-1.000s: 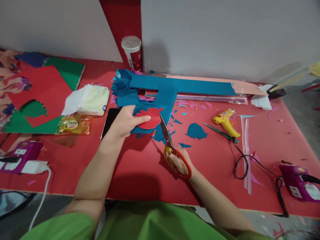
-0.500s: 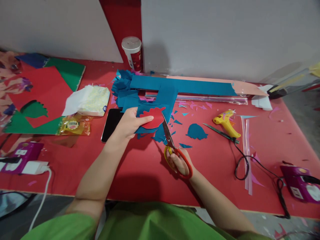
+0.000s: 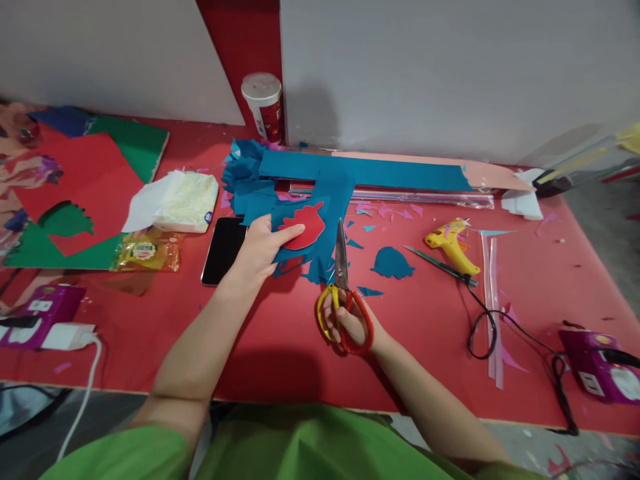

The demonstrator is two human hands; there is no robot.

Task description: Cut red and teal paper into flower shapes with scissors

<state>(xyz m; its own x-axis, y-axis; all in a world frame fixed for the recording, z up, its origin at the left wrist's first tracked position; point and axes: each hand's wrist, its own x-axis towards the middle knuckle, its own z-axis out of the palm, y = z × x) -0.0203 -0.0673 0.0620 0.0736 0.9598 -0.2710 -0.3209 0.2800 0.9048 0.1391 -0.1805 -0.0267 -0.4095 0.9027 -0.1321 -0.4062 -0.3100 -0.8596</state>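
Note:
Between the thumb and fingers of my left hand (image 3: 261, 250) is a red paper cutout (image 3: 310, 227) with a scalloped edge, held together with blue paper (image 3: 327, 213) beneath it. My right hand (image 3: 347, 320) grips scissors (image 3: 341, 260) with one yellow and one red handle loop. Their blades point away from me, just right of the cutout and apart from it; the blades look nearly closed. A blue scalloped cutout (image 3: 393, 263) lies flat on the red table to the right. Small blue scraps (image 3: 370, 291) are scattered near the scissors.
A phone (image 3: 224, 252) lies beside my left hand. To the right are a yellow glue gun (image 3: 455, 245), a craft knife (image 3: 440, 265) and a purple power strip (image 3: 597, 367). A lidded cup (image 3: 263, 107) stands at the back. Red card (image 3: 100, 173) and a tissue pack (image 3: 187, 200) lie left.
The scissors have drawn away from the cutout's edge and turned more upright, with my right hand shifting slightly left. My left hand has tilted the red cutout.

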